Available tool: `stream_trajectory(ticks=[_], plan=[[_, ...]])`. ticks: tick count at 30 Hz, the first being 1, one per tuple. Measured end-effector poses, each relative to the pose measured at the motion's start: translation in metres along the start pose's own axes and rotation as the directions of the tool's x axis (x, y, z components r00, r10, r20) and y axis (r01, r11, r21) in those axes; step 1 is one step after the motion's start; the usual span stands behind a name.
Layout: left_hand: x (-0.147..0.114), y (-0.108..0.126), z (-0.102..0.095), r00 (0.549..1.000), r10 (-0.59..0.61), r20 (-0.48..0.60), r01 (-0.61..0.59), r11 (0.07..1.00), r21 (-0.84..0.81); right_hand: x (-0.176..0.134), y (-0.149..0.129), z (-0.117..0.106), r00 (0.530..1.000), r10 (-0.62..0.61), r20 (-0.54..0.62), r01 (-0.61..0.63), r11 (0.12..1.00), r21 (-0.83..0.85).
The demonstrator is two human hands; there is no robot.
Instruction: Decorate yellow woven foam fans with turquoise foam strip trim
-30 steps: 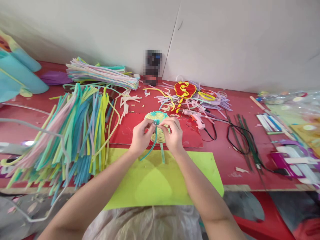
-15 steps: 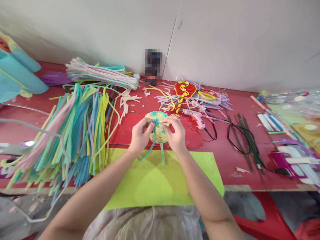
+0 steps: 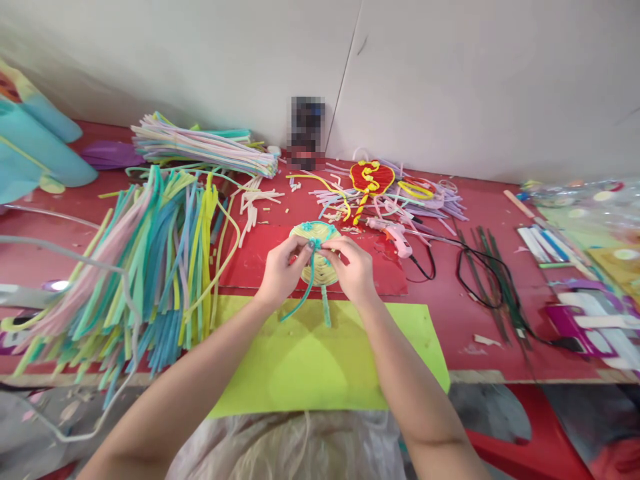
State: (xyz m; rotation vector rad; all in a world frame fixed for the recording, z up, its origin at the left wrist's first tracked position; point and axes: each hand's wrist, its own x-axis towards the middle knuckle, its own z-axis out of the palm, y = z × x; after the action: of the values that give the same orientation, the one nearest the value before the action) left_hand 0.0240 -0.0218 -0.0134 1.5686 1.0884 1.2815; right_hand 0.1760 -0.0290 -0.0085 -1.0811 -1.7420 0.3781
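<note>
Both my hands meet over a round pale-yellow fan shape (image 3: 320, 275) made of pipe cleaners, with a turquoise edge and a short handle pointing toward me. Pinched between the thumb and fingers of my left hand (image 3: 283, 267) is a turquoise pipe cleaner (image 3: 312, 280), curled into a small knot at its top. Its loose tail hangs down to the left, across the fan shape. My right hand (image 3: 354, 267) is closed on the right side of the same curled knot. The fingertips hide part of the knot. The fan shape lies on a red board (image 3: 245, 270).
A yellow-green sheet (image 3: 320, 367) covers the table's front. Heaps of coloured pipe cleaners (image 3: 165, 267) lie left. A red-and-yellow fan shape (image 3: 371, 177) rests at the back, near a pink glue gun (image 3: 397, 239) with a black cord (image 3: 457, 270). Markers (image 3: 543, 245) lie right.
My right fingertips have moved slightly left, closing in on the curled knot beside my left fingers. The fan shape has stayed nearly in place.
</note>
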Motion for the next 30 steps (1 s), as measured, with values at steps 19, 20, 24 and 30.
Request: stream_trajectory(ticks=[19,20,24,30], plan=[[-0.0004,0.0007,-0.0008,0.998,0.056,-0.028,-0.053,0.993,0.102,-0.0010,-0.0060,0.0002,1.000,0.028,0.005,-0.028,1.000,0.004],[-0.0006,0.0012,-0.0012,0.997,0.067,-0.029,-0.064,0.991,0.118,-0.0009,-0.0068,0.0002,0.999,0.033,0.008,-0.033,0.999,0.011],[-0.0015,0.0032,-0.0022,0.994,0.105,-0.020,-0.100,0.978,0.181,-0.0004,-0.0086,0.0002,0.999,0.050,0.007,-0.050,0.999,0.006],[-0.0011,0.0015,-0.0009,0.996,0.087,-0.032,-0.081,0.985,0.149,-0.0002,-0.0074,0.0001,0.999,0.036,-0.006,-0.036,0.999,-0.020]])
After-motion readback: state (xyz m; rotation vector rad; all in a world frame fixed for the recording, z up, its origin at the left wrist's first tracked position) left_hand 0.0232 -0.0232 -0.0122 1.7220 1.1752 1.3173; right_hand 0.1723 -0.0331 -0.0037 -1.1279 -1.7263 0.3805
